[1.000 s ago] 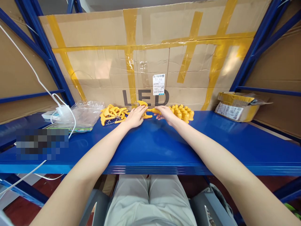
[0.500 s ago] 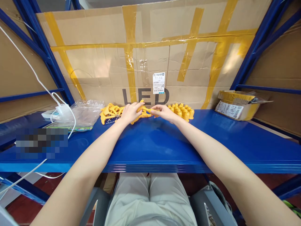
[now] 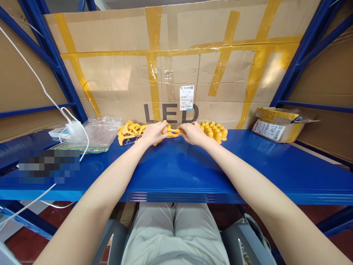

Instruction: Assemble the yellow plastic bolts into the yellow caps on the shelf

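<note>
Near the back of the blue table, my left hand [image 3: 154,133] is closed around one end of a thin yellow plastic part [image 3: 173,131]. My right hand [image 3: 193,133] pinches the other end, so the part spans the gap between the two hands. Beyond and left of my left hand lies a heap of curved yellow plastic pieces [image 3: 127,129]. Just right of my right hand stand several short, upright yellow cup-like pieces [image 3: 216,131], grouped together. The fingers cover much of the held part, and its exact kind cannot be made out.
A clear plastic bag [image 3: 103,130] and a white plug [image 3: 75,129] with cables lie at the left, behind a blurred patch. An opened small carton [image 3: 275,127] sits at the right. A large taped cardboard sheet [image 3: 118,81] rises behind the blue table [image 3: 179,165].
My left hand's fingers have curled in, and the yellow bit that stuck up above them has dropped lower. My right hand has closed more over its end of the part.
</note>
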The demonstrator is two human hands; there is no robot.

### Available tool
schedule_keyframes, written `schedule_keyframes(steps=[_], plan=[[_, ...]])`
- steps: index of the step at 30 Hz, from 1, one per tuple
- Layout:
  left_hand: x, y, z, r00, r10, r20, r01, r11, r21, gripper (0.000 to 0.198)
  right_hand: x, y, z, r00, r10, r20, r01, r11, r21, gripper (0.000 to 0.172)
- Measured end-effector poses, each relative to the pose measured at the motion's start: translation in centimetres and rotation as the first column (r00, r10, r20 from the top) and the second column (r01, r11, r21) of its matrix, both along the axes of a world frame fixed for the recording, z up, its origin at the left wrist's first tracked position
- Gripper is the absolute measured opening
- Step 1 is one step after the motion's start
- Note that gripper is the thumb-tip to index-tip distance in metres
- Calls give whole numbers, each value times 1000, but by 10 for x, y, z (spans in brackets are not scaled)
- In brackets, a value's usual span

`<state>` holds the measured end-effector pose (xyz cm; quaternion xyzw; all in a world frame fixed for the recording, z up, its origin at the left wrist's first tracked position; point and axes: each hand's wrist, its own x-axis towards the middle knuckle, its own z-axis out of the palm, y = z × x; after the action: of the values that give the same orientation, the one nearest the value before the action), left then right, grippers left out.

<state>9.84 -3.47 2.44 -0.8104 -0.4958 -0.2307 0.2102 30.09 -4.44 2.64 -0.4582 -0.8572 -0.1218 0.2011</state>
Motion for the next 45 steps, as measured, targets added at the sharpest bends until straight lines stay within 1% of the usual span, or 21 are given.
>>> schedule_keyframes(steps=[4, 8, 14, 16, 19, 22, 25, 28, 30, 32, 33, 34, 35, 37, 39, 40, 41, 43, 45], plan=[[0, 0, 1, 1000, -7, 20, 6, 1000, 27, 34, -3, -7, 4, 997, -29, 75, 23, 996, 81, 24], [2, 3, 1, 998, 10, 60, -10, 1000, 14, 31, -5, -10, 5, 986, -57, 158, 30, 986, 166, 24], [3, 8, 1, 983, 25, 182, 0, 991, -137, 36, -7, -8, 4, 970, -71, 234, 4, 962, 272, 23], [3, 9, 2, 972, 18, 235, 24, 985, -173, 36, -6, -8, 5, 966, -69, 249, -5, 958, 288, 22], [4, 8, 3, 950, 8, 311, 54, 980, -190, 35, -5, -8, 6, 962, -78, 263, -4, 954, 299, 22], [6, 6, 5, 931, 31, 364, 65, 966, -249, 33, -5, -7, 5, 959, -74, 275, -17, 949, 315, 23], [5, 4, 8, 913, 52, 404, 87, 944, -319, 29, -5, -4, 3, 956, -52, 289, -50, 941, 334, 24], [1, 4, 9, 886, 47, 462, 146, 916, -373, 26, -5, -3, 2, 954, -36, 299, -73, 935, 346, 25], [-3, 6, 10, 862, 80, 501, 191, 864, -467, 27, -5, -2, 1, 951, -24, 308, -89, 933, 348, 27], [-8, 7, 10, 847, 115, 518, 236, 792, -563, 29, -6, -2, 0, 946, -9, 323, -107, 934, 341, 28], [-10, 8, 9, 847, 120, 519, 253, 767, -590, 30, -7, -2, -1, 944, -3, 329, -114, 935, 336, 26], [-12, 9, 9, 850, 112, 515, 261, 759, -597, 30, -8, -2, -2, 943, 0, 333, -118, 936, 332, 25], [-13, 10, 9, 859, 96, 504, 256, 771, -583, 30, -9, -2, -3, 943, 0, 331, -116, 937, 331, 22], [-13, 10, 8, 890, 48, 454, 207, 844, -495, 28, -9, -1, -5, 952, -16, 307, -90, 940, 330, 20], [-9, 8, 8, 933, 3, 360, 131, 928, -349, 28, -8, 0, -7, 963, -32, 266, -56, 946, 318, 20], [-6, 6, 9, 954, -9, 300, 93, 958, -270, 30, -7, 0, -7, 969, -33, 246, -45, 952, 304, 21], [-3, 4, 9, 971, -12, 238, 60, 979, -196, 31, -6, 1, -8, 974, -26, 227, -41, 958, 285, 21], [3, -2, 10, 991, 4, 134, 9, 996, -91, 33, -3, 2, -8, 983, -2, 182, -43, 969, 242, 23], [8, -8, 11, 997, 24, 67, -20, 998, -51, 32, 0, 2, -8, 991, 20, 135, -45, 981, 187, 24]])
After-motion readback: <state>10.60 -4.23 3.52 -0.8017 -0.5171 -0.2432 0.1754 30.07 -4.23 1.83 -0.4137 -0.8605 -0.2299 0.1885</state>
